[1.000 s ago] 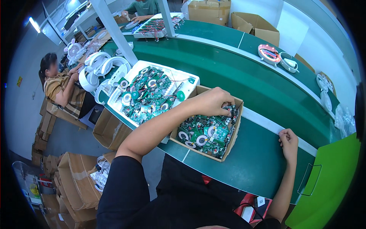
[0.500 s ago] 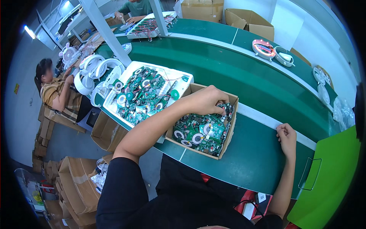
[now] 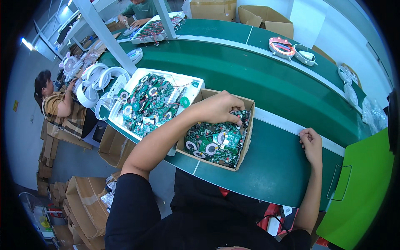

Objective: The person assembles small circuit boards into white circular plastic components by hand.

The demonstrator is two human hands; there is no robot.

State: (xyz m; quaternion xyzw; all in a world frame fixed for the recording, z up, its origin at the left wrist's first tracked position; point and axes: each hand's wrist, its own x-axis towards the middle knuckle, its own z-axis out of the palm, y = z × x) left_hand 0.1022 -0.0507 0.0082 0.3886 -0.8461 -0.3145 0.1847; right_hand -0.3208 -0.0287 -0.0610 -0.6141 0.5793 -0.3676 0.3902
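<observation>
My left hand (image 3: 218,107) reaches into an open cardboard box (image 3: 246,141) filled with several green circuit boards (image 3: 212,141) with round coils. Its fingers are curled on a board at the box's far side. My right hand (image 3: 311,143) rests as a loose fist on the green conveyor belt (image 3: 275,166), right of the box, with nothing seen in it. A white tray (image 3: 196,83) of more green boards sits just left of the box.
White ring-shaped housings (image 3: 98,83) lie left of the tray. A person in a striped top (image 3: 58,110) sits at far left, another person (image 3: 139,10) works at the top. Cardboard boxes (image 3: 260,16) stand at the back, a bright green panel (image 3: 360,183) at right.
The view has shifted slightly. My left hand has stayed in the box, working deeper among the boards at its far side. My right hand has not moved.
</observation>
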